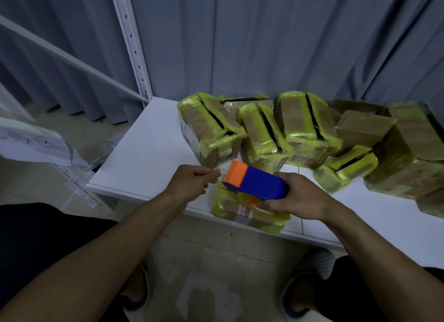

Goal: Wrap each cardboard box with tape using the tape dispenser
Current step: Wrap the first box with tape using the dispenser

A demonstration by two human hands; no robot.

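Head view: at centre, the right hand (298, 197) grips a blue and orange tape dispenser (258, 183) just above a yellow-taped cardboard box (236, 212) on the white bench (144, 153) front edge. At its 9 o'clock, the left hand (192, 182) pinches the tape end (218, 173). More wrapped boxes (305, 127) crowd toward 1 o'clock.

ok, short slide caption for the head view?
Right hand grips the tape dispenser over a cardboard box while left hand pinches the tape end; taped boxes piled behind.
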